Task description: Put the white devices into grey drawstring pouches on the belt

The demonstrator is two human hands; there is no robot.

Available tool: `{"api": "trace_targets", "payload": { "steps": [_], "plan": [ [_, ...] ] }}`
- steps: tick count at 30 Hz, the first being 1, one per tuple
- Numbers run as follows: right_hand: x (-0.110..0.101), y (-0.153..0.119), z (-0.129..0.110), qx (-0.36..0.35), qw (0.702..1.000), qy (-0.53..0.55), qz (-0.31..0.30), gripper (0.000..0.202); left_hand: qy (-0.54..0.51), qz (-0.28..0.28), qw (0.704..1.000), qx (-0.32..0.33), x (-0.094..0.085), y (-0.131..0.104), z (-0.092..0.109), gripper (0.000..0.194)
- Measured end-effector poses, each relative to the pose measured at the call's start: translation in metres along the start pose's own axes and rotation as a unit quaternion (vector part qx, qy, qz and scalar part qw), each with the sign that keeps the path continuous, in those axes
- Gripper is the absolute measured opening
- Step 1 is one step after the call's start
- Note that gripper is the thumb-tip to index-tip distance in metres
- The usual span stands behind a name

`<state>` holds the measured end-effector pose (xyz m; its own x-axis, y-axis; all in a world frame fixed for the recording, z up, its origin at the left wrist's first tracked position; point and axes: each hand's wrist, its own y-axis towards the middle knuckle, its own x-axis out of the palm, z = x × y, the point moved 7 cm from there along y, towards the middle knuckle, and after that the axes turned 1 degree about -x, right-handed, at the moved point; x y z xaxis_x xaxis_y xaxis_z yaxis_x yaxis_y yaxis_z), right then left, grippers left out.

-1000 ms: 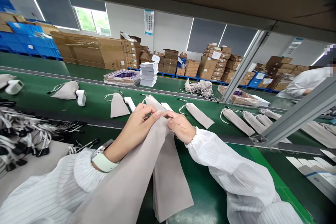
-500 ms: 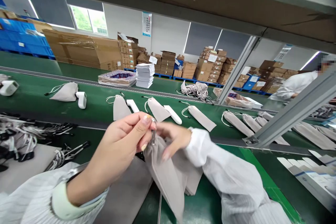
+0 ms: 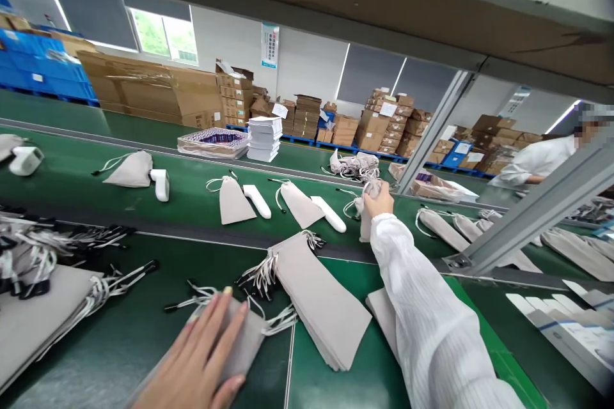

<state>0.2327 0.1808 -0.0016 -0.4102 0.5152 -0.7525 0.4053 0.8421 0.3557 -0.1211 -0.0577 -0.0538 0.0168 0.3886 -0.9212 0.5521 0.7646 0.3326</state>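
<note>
My right hand [image 3: 380, 199] reaches out over the green belt, its fingers wrapped round the top of a grey drawstring bag [image 3: 365, 223] that hangs upright. Palm down, my left hand [image 3: 206, 345] lies with fingers spread on a small pile of grey bags [image 3: 247, 339] at the front. Between the arms is a stack of flat grey bags [image 3: 321, 294] with white cords and black tips. White handheld devices [image 3: 329, 214] lie on the belt beside grey bags [image 3: 300, 203]. My right sleeve partly covers another grey bag [image 3: 384, 316].
More bags with bundled cords [image 3: 52, 307] are piled at the left. A metal post [image 3: 532, 211] stands at the right, near white boxes [image 3: 566, 332]. Overhead runs a shelf edge [image 3: 307, 9]. A person in white [image 3: 537, 156] is at the far right.
My hands have separated. My right hand has moved forward over the belt with a bag; my left has let go and dropped onto the front pile. The belt's items have shifted slightly right.
</note>
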Motion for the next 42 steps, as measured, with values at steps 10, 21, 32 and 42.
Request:
{"api": "trace_targets", "payload": {
  "steps": [10, 21, 32, 42],
  "plan": [
    [0.068, -0.031, -0.023, -0.168, 0.950, -0.225, -0.134, 0.047, 0.010, -0.009, 0.997, -0.074, -0.012, 0.033, -0.077, 0.042],
    [0.099, -0.040, -0.002, -0.099, 0.942, -0.214, -0.240, 0.056, -0.064, 0.000, 0.997, -0.031, -0.006, 0.161, 0.016, 0.023],
    [0.060, -0.013, 0.037, 0.083, 0.989, 0.002, -0.126, 0.055, 0.016, 0.009, 0.999, 0.039, 0.015, 0.162, 0.041, 0.027],
    [0.021, -0.021, -0.069, 0.045, 0.718, 0.668, -0.191, 0.085, -0.133, -0.054, 0.989, 0.042, 0.007, 0.177, 0.025, 0.023]
  ]
}}
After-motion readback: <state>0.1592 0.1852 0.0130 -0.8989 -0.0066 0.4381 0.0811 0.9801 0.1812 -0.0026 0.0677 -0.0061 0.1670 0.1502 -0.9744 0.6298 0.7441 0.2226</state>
